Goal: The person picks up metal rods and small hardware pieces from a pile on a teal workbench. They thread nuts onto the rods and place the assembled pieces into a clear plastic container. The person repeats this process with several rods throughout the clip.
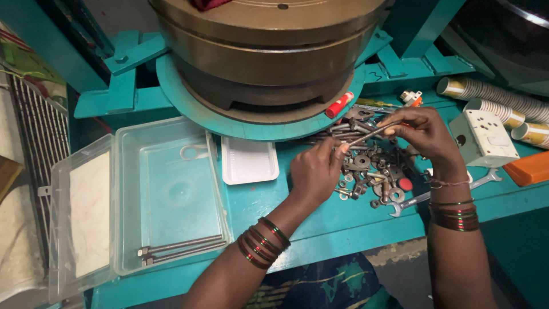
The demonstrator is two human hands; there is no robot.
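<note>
Teal-painted workbench (320, 220) runs beneath a big round brass-coloured press (269, 51), the landmark here. Below and left of the press sits an open clear plastic box (166, 194) with long bolts (180, 249) along its near edge. Below and right of it lies a heap of nuts, washers and bolts (374, 171). Over that heap, the left hand (314, 171) and right hand (423, 134) each pinch one end of a long thin bolt (372, 133), fingers closed on it.

Far end of the long bolt (370, 133) hidden behind right-hand fingers (407, 127).
</note>
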